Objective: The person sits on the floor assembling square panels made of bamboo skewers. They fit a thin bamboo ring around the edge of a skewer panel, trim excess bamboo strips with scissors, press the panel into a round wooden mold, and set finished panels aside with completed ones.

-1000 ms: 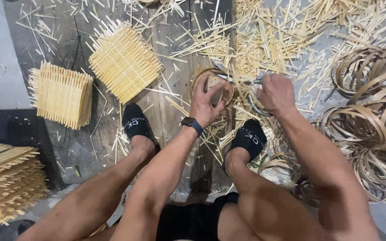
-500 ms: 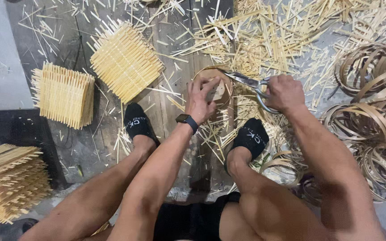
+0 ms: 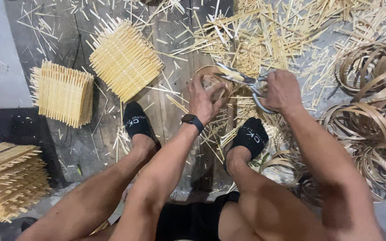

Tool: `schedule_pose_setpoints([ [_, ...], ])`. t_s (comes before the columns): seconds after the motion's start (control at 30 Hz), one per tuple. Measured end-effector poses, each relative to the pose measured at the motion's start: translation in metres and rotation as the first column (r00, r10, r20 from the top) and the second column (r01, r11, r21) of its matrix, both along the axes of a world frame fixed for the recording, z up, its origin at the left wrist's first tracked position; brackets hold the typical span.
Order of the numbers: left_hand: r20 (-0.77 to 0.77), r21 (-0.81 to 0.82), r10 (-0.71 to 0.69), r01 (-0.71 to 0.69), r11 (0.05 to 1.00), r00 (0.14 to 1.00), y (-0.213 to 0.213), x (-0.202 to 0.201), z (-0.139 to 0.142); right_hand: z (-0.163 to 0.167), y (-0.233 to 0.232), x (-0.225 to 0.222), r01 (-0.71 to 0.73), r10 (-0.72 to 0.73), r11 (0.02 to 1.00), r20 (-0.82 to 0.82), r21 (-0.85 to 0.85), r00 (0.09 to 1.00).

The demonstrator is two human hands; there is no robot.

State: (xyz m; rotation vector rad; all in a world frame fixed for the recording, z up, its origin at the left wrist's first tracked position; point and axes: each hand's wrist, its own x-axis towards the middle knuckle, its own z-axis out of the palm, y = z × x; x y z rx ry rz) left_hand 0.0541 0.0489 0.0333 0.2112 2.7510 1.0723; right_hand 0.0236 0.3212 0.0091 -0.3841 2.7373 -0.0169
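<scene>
While the left hand (image 3: 205, 99) grips a small bamboo ring (image 3: 211, 83) over the plank floor (image 3: 170, 111) between the feet, the right hand (image 3: 283, 91), just right of it, clasps scissors (image 3: 246, 82), blades pointing left onto the ring's rim.

We see bamboo-craft workshop: bare floor (image 3: 81, 147) littered with bamboo offcuts (image 3: 255, 40), stacked woven slat mats (image 3: 61, 93), piled bent bamboo hoops (image 3: 371, 120), metal shears (image 3: 246, 82) in use.

both arms reach forward; left hand (image 3: 204, 99) and right hand (image 3: 283, 90) clenched.
</scene>
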Motion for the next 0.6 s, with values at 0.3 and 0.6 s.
schedule_pose_setpoints([
  [0.3,0.098,0.131,-0.161,0.147,0.980,0.982,-0.028,-0.018,-0.024,-0.028,0.026,0.007,0.393,-0.366,0.899,0.163,-0.191,0.916],
  [0.6,0.545,0.284,0.216,-0.421,0.862,0.810,-0.038,-0.056,-0.093,-0.039,0.010,0.034,0.610,-0.625,0.722,0.071,-0.326,0.778],
])
